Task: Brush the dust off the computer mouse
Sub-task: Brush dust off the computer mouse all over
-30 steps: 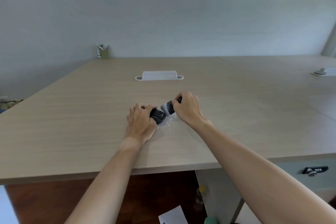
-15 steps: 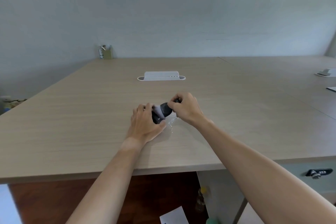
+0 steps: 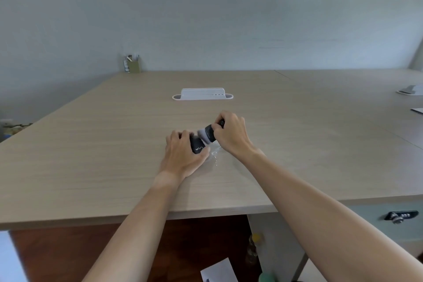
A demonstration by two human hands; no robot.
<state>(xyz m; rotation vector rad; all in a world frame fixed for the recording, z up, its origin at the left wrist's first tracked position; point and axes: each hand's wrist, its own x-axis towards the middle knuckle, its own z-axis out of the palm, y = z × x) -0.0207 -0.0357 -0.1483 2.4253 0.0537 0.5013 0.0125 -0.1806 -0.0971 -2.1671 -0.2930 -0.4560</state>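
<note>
Pale wood-grain desk (image 3: 91, 155) across mid-frame, grey wall (image 3: 206, 7) above, left hand (image 3: 183, 155) grasping black mouse (image 3: 197, 146) at centre, right hand (image 3: 232, 136) clenched round brush (image 3: 207, 134) touching it, white tray (image 3: 202, 94) behind.

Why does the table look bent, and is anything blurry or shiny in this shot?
Head view: the wide-angle lens splays the table edges outward; light is soft and even, with faint shadows under the hands; the brush tip against the mouse looks smeared; small bright glints sit on the wood beside the mouse.
</note>
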